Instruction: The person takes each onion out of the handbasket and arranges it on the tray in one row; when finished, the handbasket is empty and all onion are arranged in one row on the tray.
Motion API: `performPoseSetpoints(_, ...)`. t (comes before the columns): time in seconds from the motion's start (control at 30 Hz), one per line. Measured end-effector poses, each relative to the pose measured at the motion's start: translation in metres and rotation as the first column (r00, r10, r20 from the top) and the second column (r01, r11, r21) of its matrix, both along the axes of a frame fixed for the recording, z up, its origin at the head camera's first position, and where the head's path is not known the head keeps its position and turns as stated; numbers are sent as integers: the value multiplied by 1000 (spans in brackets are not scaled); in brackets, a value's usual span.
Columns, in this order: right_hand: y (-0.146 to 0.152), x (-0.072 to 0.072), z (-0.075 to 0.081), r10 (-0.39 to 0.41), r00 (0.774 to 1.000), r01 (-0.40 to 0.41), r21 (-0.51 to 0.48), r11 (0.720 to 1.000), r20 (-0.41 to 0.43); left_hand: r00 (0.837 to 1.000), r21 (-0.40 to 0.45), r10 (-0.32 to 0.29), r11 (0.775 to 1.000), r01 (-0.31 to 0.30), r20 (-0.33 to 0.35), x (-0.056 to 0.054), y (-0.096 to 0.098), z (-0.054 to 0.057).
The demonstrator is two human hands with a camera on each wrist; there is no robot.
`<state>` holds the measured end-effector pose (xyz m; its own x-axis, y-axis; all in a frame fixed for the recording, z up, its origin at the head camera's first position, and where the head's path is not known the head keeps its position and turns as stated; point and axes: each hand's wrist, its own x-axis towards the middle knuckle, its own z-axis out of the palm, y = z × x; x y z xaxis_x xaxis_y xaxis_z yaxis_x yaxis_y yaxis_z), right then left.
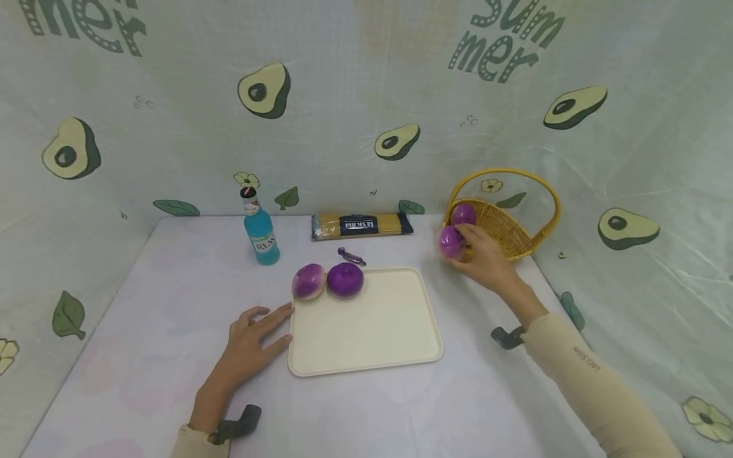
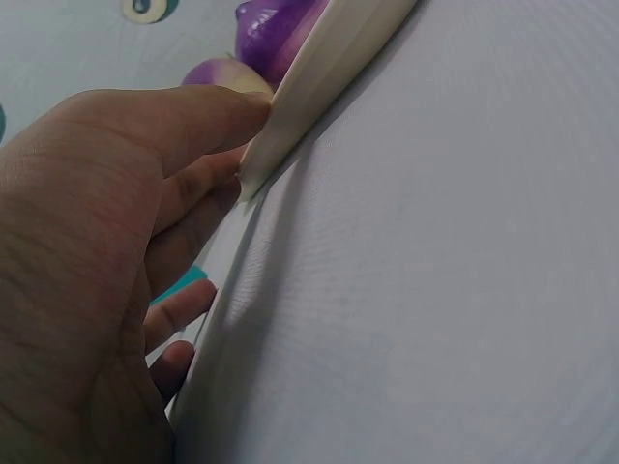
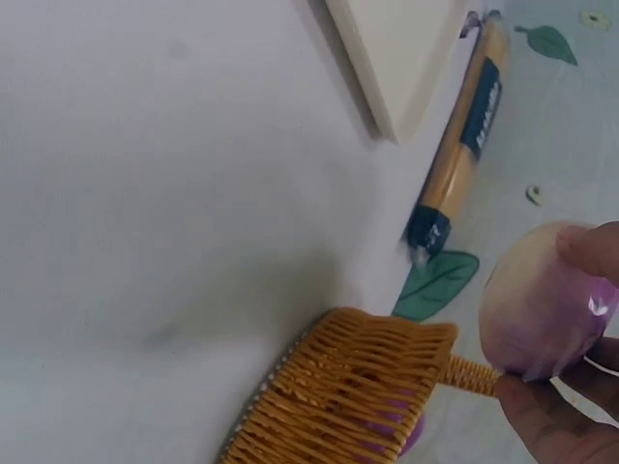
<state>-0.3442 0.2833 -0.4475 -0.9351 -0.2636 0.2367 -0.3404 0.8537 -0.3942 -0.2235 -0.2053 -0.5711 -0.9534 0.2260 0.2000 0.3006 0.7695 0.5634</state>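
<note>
In the head view, my right hand (image 1: 485,257) pinches a purple-and-white onion (image 1: 451,242) between thumb and fingertips, at the left front rim of a yellow wicker basket (image 1: 518,232). The right wrist view shows this onion (image 3: 542,300) lifted beside the wicker. Another purple onion (image 1: 464,215) sits inside the basket. My left hand (image 1: 249,343) touches the left edge of a cream tray (image 1: 366,337) with extended thumb and fingers, as the left wrist view also shows. Two onions, one paler (image 1: 309,282) and one deep purple (image 1: 345,280), lie at the tray's back left corner.
Behind the tray lie a wrapped candy (image 1: 351,257) and a pack of spaghetti (image 1: 362,226). A bottle of blue drink (image 1: 261,230) stands at the back left. The basket's tall handle (image 1: 504,170) arches over it. A patterned cloth hangs behind the table.
</note>
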Motion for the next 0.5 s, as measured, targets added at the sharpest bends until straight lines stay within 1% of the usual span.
performPoseSetpoints(0.13, -6, 4, 0, 34, 999, -34, 2, 999, 5, 1000, 2, 0, 1000, 0, 10, 1, 1, 0)
performPoseSetpoints(0.5, -19, 6, -1, 98, 995, -98, 16, 995, -13, 1000, -2, 4, 1000, -4, 11, 0, 1, 3)
